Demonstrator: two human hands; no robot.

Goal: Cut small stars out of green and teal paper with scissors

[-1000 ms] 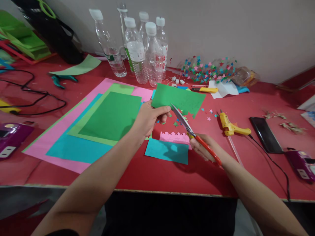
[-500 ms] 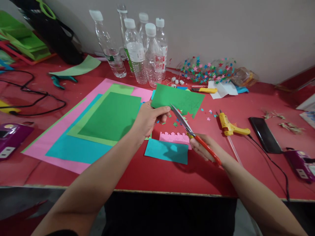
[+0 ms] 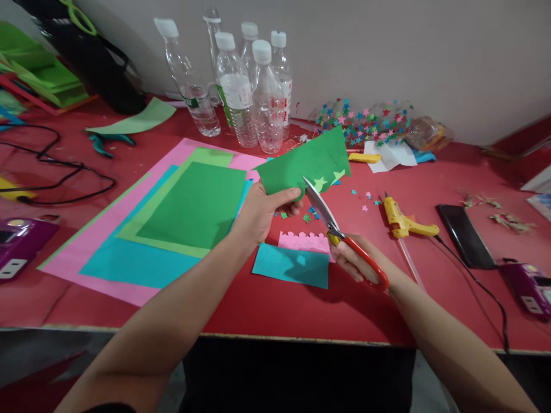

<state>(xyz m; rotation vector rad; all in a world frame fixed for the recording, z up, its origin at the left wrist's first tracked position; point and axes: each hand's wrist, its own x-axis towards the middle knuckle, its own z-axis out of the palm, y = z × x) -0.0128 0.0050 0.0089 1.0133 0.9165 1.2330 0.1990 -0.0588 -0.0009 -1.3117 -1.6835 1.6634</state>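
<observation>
My left hand [image 3: 269, 209] pinches a strip of green paper [image 3: 307, 158] between thumb and fingers, raised above the table. Pale green star shapes show along its lower edge. In my right hand [image 3: 350, 255] are scissors [image 3: 361, 258] with red handles, their blades pointing up and left. The blade tips reach the paper's lower edge, close to my left thumb; whether they bite into it I cannot tell. Below lie a blue paper strip [image 3: 290, 267] and a pink strip [image 3: 303, 241] with a notched edge. Small paper stars [image 3: 306, 218] are scattered under the green paper.
Large coloured sheets [image 3: 189, 209] lie stacked at left. Plastic bottles [image 3: 235, 94] stand along the wall, beside a star-covered bottle [image 3: 365, 123] on its side. A yellow glue gun [image 3: 404, 221], its cord, a phone [image 3: 465, 236], a yellow cutter [image 3: 364, 158] and pliers [image 3: 105, 143] are around.
My left hand has turned the green paper so its right end tilts upward, and pale green stars now show at its lower edge. The scissors have barely shifted.
</observation>
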